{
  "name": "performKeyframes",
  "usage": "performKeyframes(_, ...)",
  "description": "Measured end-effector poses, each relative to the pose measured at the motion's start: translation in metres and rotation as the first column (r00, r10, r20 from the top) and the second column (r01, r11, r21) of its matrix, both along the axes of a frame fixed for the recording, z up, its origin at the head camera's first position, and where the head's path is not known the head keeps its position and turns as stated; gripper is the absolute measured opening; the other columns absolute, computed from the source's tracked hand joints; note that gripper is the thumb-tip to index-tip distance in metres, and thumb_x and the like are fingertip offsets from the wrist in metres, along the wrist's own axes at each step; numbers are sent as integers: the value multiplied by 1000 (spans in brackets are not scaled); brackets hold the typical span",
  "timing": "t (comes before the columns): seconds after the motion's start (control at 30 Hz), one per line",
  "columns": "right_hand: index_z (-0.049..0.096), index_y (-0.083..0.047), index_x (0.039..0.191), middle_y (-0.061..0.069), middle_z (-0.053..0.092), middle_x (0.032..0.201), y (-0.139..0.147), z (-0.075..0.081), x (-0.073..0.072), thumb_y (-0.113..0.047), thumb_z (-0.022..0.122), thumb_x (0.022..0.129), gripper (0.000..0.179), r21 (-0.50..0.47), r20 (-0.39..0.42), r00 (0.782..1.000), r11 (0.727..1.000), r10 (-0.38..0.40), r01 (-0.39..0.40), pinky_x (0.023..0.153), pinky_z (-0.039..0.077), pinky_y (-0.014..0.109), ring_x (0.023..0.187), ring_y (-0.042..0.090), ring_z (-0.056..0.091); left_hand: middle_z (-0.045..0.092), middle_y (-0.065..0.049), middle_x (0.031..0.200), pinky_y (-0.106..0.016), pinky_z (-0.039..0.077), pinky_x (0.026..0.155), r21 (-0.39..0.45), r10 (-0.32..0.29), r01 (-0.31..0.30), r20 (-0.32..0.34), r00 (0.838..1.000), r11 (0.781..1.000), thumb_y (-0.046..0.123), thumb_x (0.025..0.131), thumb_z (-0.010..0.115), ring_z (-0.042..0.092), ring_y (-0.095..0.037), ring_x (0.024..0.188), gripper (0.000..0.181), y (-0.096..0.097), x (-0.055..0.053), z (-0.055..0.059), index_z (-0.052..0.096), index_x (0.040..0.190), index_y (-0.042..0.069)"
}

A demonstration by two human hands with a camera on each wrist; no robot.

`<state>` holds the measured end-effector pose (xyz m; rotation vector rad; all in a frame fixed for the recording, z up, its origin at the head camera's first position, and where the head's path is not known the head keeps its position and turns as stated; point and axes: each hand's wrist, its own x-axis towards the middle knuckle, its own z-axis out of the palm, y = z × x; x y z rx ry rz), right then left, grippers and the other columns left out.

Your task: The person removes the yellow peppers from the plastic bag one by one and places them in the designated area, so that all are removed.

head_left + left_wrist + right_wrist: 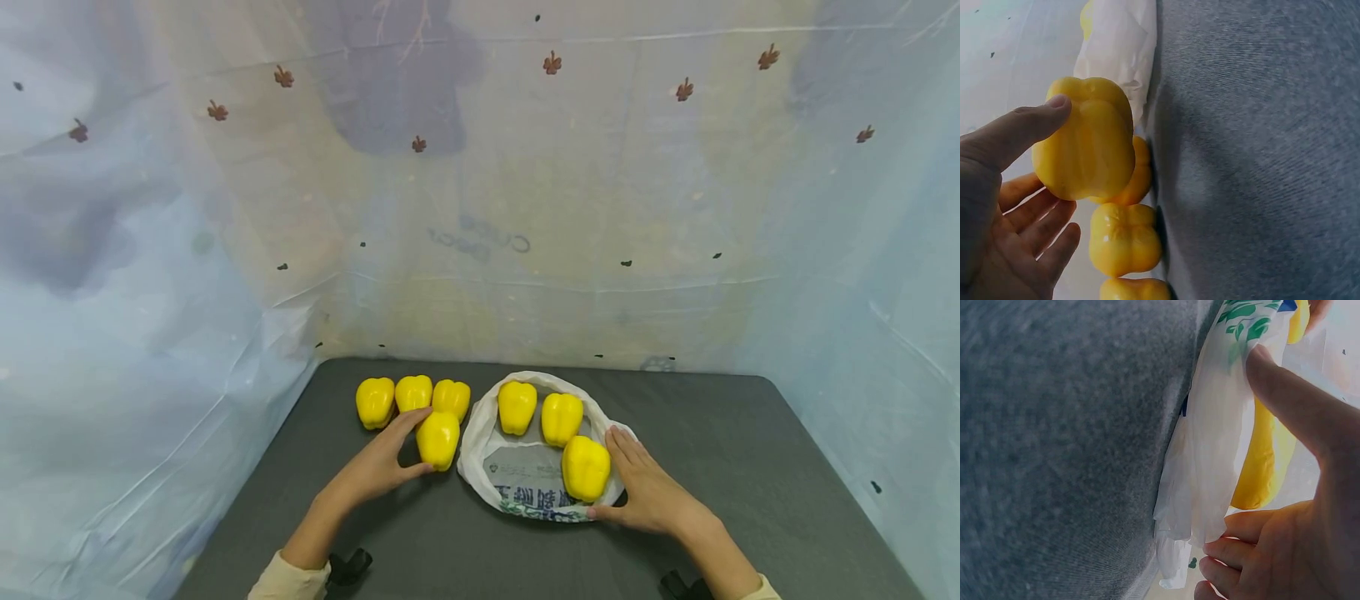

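Note:
My left hand (380,461) holds a yellow bell pepper (438,440) between thumb and fingers, just left of the bag. The left wrist view shows the thumb on one side of this pepper (1085,140) and the fingers on the other. A white plastic bag (471,450) with its mouth spread wide contains three yellow bell peppers, one of them (586,468) near my right hand (651,487). That hand rests against the bag's right rim, fingers extended and thumb spread toward the front edge. In the right wrist view, the thumb and fingertips touch the white plastic (1216,456).
Behind the left hand, three more yellow peppers stand in a row: a left one (375,402), a middle one (413,392) and a right one (452,399). Everything sits on a dark grey table (697,433). Pale patterned sheeting (555,208) hangs behind and on both sides.

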<state>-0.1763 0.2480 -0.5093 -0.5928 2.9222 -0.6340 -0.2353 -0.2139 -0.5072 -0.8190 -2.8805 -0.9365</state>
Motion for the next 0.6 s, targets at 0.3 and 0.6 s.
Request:
performKeyframes(0.3, 22, 11, 166, 30, 18, 174, 0, -2, 0, -67, 85, 82, 131, 6, 11, 1000, 1000, -2, 2, 129, 18, 67, 162, 49, 17, 41, -14, 168, -60, 41, 121, 2, -16, 16, 12, 1000, 1000, 30, 93, 87, 42, -37, 153, 91, 0, -2, -9, 37, 167, 9)
performKeyframes(0.6, 22, 12, 165, 31, 18, 174, 0, -2, -1, -67, 84, 83, 130, 8, 6, 1000, 1000, 8, -8, 129, 18, 67, 161, 49, 18, 41, -12, 168, -60, 40, 121, 2, -29, 29, 4, 1000, 1000, 27, 92, 89, 41, -37, 154, 92, -1, -3, -15, 38, 166, 10)
